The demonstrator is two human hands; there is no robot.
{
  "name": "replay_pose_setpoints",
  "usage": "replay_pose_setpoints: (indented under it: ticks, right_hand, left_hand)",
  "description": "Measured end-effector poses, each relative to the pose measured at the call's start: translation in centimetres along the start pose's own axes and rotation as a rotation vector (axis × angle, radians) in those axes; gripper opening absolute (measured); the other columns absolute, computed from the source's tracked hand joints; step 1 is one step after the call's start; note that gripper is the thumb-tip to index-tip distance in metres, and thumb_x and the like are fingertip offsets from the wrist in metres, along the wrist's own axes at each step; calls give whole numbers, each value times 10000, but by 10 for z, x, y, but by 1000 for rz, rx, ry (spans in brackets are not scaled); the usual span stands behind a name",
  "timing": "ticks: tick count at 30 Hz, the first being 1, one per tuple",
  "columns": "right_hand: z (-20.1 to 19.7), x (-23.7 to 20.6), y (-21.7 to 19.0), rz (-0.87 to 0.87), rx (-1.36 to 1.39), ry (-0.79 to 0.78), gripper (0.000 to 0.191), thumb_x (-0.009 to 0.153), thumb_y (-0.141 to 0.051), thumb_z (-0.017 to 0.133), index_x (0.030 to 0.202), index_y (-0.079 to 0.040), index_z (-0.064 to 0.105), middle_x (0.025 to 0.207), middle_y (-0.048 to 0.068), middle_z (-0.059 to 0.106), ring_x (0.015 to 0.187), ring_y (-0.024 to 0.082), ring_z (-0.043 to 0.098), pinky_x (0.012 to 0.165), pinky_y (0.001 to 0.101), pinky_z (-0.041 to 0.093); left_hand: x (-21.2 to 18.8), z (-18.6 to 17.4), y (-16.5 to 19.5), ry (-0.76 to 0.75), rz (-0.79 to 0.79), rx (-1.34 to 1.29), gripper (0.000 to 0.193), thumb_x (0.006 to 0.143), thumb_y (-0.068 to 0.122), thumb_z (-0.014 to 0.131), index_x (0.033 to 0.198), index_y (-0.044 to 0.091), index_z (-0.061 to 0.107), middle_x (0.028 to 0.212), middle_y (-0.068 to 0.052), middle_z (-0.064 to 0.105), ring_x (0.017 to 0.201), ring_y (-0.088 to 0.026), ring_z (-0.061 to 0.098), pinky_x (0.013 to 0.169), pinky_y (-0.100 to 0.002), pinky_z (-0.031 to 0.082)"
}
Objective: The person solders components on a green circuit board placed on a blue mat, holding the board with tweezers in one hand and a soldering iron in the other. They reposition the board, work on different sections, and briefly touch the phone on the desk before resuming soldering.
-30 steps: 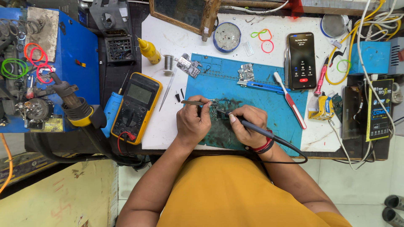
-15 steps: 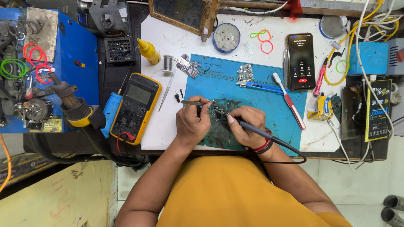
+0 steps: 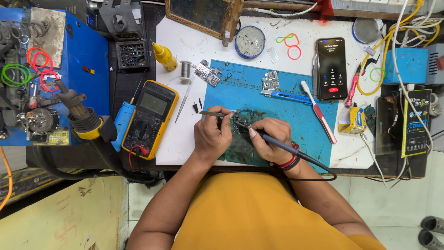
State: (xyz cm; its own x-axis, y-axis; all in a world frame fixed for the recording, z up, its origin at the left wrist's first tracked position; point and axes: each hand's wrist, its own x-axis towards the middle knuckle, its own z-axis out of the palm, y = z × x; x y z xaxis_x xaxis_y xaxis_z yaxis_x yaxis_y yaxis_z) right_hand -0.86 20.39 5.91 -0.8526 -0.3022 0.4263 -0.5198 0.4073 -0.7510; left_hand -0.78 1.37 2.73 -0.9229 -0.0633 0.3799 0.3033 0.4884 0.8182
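Two tools are held over a small board (image 3: 241,121) on the blue mat (image 3: 296,115): tweezers (image 3: 212,113) are pinched in the left hand (image 3: 212,136), and a soldering iron (image 3: 273,140) is gripped like a pen in the right hand (image 3: 270,141). Farther off, a multimeter (image 3: 149,118) lies to the left and a phone (image 3: 331,68) to the right.

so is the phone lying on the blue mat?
No, the phone lies on the white table, just past the right edge of the blue mat.

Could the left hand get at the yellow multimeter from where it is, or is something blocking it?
Probably yes: the multimeter lies just beside the left hand with bare white table between. But the hand grips tweezers, which it would have to put down first.
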Motion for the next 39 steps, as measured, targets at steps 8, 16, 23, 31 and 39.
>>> replay_pose_setpoints:
  ticks: [8, 16, 23, 31, 39]
  right_hand:
    - [-1, -8, 3, -21, 4, 113, 76, 926, -72, 676, 967, -10, 691, 822, 112, 727, 706, 238, 723, 666, 320, 557]
    - [5, 3, -19, 4, -453, 68, 463, 855, -333, 819, 1154, -21, 654, 981, 156, 685, 913, 348, 634, 830, 446, 475]
    - [8, 15, -38, 56, -574, -68, 546, 778, -391, 828, 1174, -60, 648, 1013, 142, 657, 976, 356, 589, 886, 486, 408]
    - [-5, 18, -19, -102, -461, -169, 491, 711, -25, 713, 1194, -106, 680, 1074, 80, 715, 1134, 307, 637, 1108, 564, 357]
    - [0, 23, 1, -111, -243, -63, 396, 772, 14, 714, 1156, -71, 665, 1094, 140, 686, 1118, 355, 627, 1055, 478, 465]
  left_hand:
    - [-2, 0, -1, 30, -6, -34, 125, 989, 55, 700, 1036, 38, 586, 847, -74, 701, 660, -196, 719, 592, -304, 557]
    - [-7, 1, -9, 180, -41, -277, 151, 1059, 40, 625, 1155, 6, 514, 1054, -146, 715, 958, -189, 728, 842, -294, 594]
    - [-13, -1, -16, 216, -115, -470, 157, 1072, 42, 600, 1187, 11, 497, 1093, -132, 699, 954, -136, 649, 826, -262, 540]
    - [-17, -2, -18, 246, -99, -582, 173, 1071, 52, 599, 1195, 25, 481, 1110, -134, 665, 917, -124, 621, 808, -267, 543]
    - [-16, -1, -17, 215, -131, -528, 177, 1061, 41, 616, 1184, 13, 491, 1045, -121, 698, 836, -110, 632, 726, -240, 528]
